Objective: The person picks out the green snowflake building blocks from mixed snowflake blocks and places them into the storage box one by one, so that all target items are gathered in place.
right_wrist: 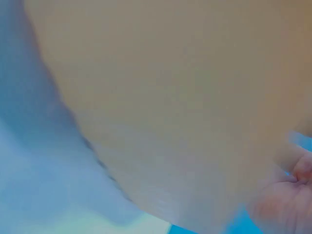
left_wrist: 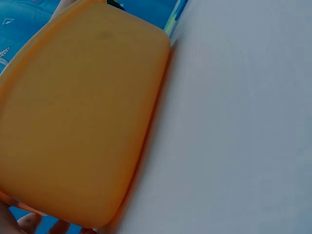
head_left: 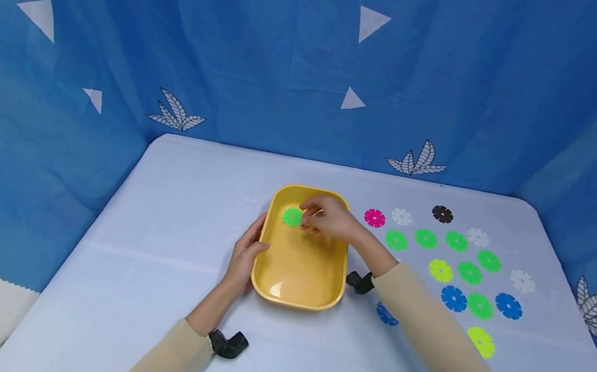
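Right hand (head_left: 328,219) over the far end of the yellow tray (head_left: 297,291), fingers pinched on the edge of a green snowflake disc (head_left: 292,216), disc low inside the tray near its far left corner. Could not tell whether resting on the tray floor or just above it. Left hand (head_left: 245,256) flat along the tray's left rim, fingers straight, pressed against the outer wall, thumb hooked at the lip. Hands close together, only the tray's width between them. Tray sat mid-worktop (head_left: 147,240), lengthwise away from the person.

Left wrist view filled with the tray's orange-yellow wall (left_wrist: 83,112) and pale worktop beside it; right wrist view too blurred for more than tray colour and a bit of palm.

Disc judged light, thin, stiff plastic, notched round the rim: best taken by thumb and fingertip across the edge, as seen here. Smooth enough to skate on the glossy tray floor. Tray itself looked light and rigid, liable to slide on the cloth unless steadied at the rim.

To the right, loose discs (head_left: 441,270) spread over the worktop: green, yellow-green, blue, white, one pink (head_left: 374,218), one black (head_left: 442,214). Blue patterned drape (head_left: 320,58) behind.
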`<state>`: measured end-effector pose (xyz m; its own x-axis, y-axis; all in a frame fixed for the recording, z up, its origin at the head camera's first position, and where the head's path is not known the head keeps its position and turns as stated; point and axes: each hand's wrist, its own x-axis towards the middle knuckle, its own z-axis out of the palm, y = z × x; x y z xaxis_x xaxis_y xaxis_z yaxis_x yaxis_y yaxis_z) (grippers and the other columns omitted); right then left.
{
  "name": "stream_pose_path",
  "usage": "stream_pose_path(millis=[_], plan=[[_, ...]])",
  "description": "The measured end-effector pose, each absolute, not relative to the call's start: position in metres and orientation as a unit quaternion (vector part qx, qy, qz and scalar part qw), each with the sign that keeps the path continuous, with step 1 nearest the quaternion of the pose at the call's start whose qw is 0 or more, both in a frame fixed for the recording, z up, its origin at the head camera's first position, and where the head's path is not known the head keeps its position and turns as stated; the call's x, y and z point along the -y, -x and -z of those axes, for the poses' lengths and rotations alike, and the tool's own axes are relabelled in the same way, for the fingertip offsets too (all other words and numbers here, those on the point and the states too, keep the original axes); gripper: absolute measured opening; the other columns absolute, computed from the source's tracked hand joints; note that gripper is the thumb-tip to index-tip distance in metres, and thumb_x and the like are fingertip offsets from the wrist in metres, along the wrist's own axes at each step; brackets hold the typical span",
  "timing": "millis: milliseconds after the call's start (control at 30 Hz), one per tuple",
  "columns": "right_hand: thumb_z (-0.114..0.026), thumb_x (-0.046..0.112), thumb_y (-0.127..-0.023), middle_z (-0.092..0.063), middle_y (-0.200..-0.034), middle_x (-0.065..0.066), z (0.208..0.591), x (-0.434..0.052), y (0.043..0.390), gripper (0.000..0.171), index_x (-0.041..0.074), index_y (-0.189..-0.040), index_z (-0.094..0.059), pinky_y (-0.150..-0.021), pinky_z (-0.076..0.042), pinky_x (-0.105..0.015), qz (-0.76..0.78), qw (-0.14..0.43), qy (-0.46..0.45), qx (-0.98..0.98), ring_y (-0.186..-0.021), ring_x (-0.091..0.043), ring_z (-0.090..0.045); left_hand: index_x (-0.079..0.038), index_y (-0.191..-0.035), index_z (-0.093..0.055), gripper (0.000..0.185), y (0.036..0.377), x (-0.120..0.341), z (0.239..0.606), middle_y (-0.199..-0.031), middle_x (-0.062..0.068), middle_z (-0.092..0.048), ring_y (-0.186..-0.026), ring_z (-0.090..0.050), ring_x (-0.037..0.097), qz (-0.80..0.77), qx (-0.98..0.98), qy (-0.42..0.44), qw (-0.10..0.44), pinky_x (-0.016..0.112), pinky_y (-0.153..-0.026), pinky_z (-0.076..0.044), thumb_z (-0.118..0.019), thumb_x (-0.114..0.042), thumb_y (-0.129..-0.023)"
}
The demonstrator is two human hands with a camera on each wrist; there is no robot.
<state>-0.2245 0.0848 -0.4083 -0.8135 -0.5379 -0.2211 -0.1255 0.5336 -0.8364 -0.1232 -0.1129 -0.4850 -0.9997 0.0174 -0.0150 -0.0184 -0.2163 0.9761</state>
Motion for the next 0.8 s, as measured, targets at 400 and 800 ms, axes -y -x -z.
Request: stream_pose_path(millis=[400, 800], plan=[[-0.063, 0.013, -0.093, -0.062, -0.110, -0.016, 0.401, -0.174, 0.196, 0.039, 0.000, -0.130, -0.059, -0.074, -0.057, -0.033, 0.450, 0.194, 0.106, -0.865, -0.098, -0.037, -0.061, -0.013, -0.156, -0.028, 0.066, 0.124, 0.114, 0.485, -0.161, 0.006, -0.027, -0.147, -0.028, 0.028, -0.780, -0.626, 0.004, 0.008, 0.013, -0.098, -0.041, -0.043, -0.001, -0.092], [-0.068, 0.019, -0.089, -0.059, -0.125, -0.020, 0.427, -0.214, 0.185, 0.048, 0.001, -0.132, -0.056, -0.076, -0.056, -0.029, 0.390, 0.165, -0.003, -0.906, -0.099, -0.029, -0.058, -0.012, -0.155, -0.029, 0.065, 0.123, 0.114, 0.483, -0.162, 0.005, -0.025, -0.150, -0.023, 0.024, -0.776, -0.631, 0.009, 0.011, 0.039, -0.118, -0.027, -0.043, 0.000, -0.092]])
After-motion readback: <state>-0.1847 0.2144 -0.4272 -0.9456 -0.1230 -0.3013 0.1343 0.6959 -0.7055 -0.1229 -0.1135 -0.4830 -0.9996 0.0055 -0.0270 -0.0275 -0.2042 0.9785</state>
